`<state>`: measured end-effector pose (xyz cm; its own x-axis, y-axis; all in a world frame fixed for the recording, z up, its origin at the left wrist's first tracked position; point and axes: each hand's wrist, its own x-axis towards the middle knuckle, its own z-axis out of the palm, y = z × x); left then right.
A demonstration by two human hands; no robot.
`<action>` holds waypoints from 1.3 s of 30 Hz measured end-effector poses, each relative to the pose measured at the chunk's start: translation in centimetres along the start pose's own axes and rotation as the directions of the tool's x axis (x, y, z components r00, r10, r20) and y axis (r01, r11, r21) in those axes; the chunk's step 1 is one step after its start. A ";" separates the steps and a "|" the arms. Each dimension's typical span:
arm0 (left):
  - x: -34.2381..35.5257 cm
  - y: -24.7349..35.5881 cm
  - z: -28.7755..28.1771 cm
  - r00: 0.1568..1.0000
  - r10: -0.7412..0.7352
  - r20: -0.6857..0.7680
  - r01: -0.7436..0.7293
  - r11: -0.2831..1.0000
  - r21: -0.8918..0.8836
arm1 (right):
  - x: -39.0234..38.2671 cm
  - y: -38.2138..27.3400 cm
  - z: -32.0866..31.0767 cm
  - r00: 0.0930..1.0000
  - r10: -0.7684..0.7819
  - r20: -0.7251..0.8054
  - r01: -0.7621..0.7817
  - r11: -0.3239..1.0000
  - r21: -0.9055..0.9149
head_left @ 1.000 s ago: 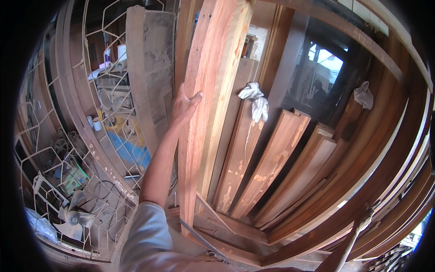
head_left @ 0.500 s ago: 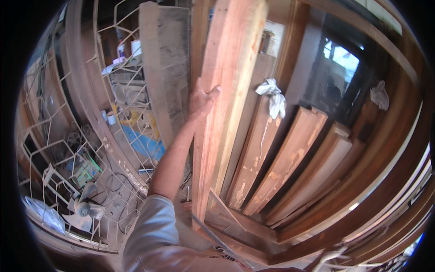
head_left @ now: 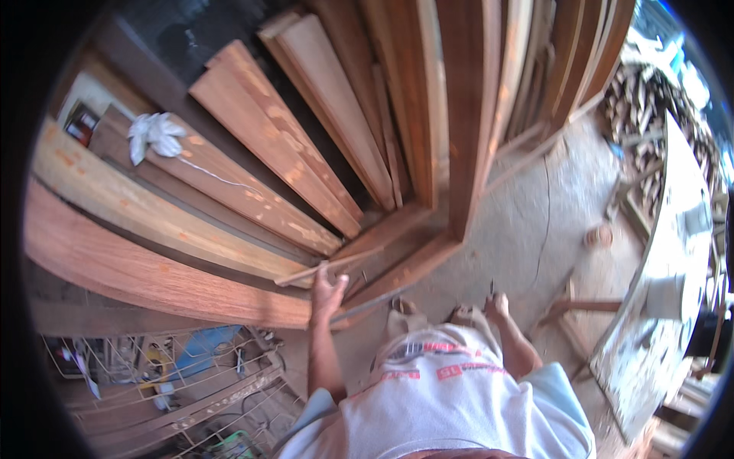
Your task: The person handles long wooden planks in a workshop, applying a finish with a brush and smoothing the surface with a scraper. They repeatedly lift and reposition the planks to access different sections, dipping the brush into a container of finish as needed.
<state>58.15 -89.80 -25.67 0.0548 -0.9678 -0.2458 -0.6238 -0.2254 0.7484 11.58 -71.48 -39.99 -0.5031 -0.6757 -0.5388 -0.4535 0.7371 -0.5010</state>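
- The red plank (head_left: 153, 264) slants in a row of timber, its foot down near the floor (head_left: 520, 214); I take the standing-up as done.
- What is left, I can't tell from here: nothing shows the red plank being cut or fixed.
- The left hand (head_left: 329, 294) is at the foot of the red plank, its fingers loosely open, thumb apart; whether they touch the wood I can't make out.
- The right hand (head_left: 498, 307) is low, well to the right of the red plank's foot. Something thin and dark shows at its fingers, but I can't tell whether they grip it.
- Counting timber: one red plank; one pale plank (head_left: 168, 205) just beyond it, a dark gap between for most of their length; three brown planks (head_left: 275, 138) fanned out farther beyond the red plank. The boards (head_left: 466, 115) well to the right of it overlap too much for a sure count.
- One strip (head_left: 359, 258) lies just beyond the red plank's foot.
- One white cloth (head_left: 155, 136) hangs on a brown plank, beyond the red plank.
- One counter (head_left: 650, 336) is far right of the red plank, carrying two tubs (head_left: 665, 297); past it lies one wood pile (head_left: 638, 99), its pieces too many to count.
- One wire grille (head_left: 153, 382) is on the red plank's near side.
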 end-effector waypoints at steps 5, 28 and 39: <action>-6.9 -7.5 11.0 0.839 -0.244 0.486 0.239 0.968 0.072 | -0.5 4.4 -0.8 0.988 0.081 0.134 -0.111 0.966 0.235; -15.7 -15.2 19.7 0.823 -0.439 0.360 0.484 0.874 -0.039 | 8.4 -2.2 -6.2 0.945 -0.324 0.048 0.300 0.915 0.269; 5.5 1.9 24.4 0.938 -0.049 0.343 0.091 0.990 -0.110 | 12.7 -30.6 -28.6 0.549 -0.724 -0.417 0.827 0.544 0.143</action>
<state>38.21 -92.81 -40.62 -0.1862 -0.8582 -0.4784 -0.5269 -0.3237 0.7858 -1.99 -102.37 -12.08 -0.2546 -0.9016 0.3497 -0.5577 -0.1585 -0.8147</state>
